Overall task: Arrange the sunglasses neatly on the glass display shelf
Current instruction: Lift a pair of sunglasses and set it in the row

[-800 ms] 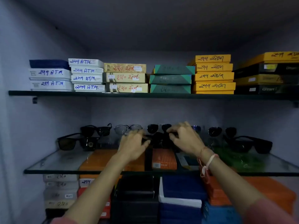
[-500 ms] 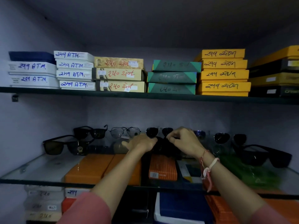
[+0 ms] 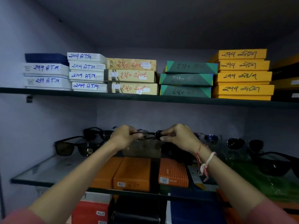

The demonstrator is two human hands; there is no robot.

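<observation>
A pair of dark sunglasses (image 3: 148, 135) is held above the middle of the glass display shelf (image 3: 40, 173). My left hand (image 3: 123, 137) pinches its left end and my right hand (image 3: 179, 136) pinches its right end. On the shelf, black sunglasses (image 3: 72, 147) lie front left, another dark pair (image 3: 95, 133) sits behind them. Blue-lensed sunglasses (image 3: 209, 138) and round dark sunglasses (image 3: 242, 143) stand to the right. A large black pair (image 3: 275, 164) lies far right. My hands hide part of the back row.
The upper shelf (image 3: 145, 98) carries stacks of white, tan, green and yellow boxes. Orange boxes (image 3: 132, 173) and blue and black boxes show through and below the glass. Side walls close in left and right.
Both hands have risen off the shelf with the dark pair between them and moved apart to its two ends. The camera has moved closer.
</observation>
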